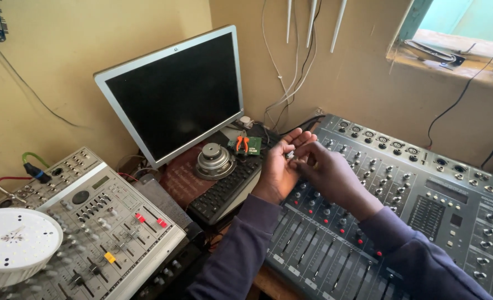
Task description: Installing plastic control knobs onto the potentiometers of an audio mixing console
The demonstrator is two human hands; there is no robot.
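From the head view, the person is holding both hands up over the big mixer (424, 194), and the two hands are meeting in the air. The left hand (282, 166) is turning its palm up with its fingers (297, 137) curling a little, not spread wide. The right hand (329, 172) is bending its fingers (307, 158) in tight, and the tips are pinching a small part (291, 155) right between the two hands. The part is tiny and pale, and it is too small to tell what it is. It is sitting at the fingertips, touching both hands, up above the mixer's knobs and not resting on them. It looks as if the work on this little part is in the middle, since the part is in the hands and not set down or fitted anywhere; how much is done cannot be told. Just past the left fingers a small green board (245, 145) with orange pliers (242, 143) is lying, and near it a round speaker (215, 160) is sitting on a keyboard (224, 191). Behind those a dark screen (174, 94) is standing. Far off to the left of the hands a second mixer (102, 222) and a white round lamp plate (16, 244) are lying, untouched.
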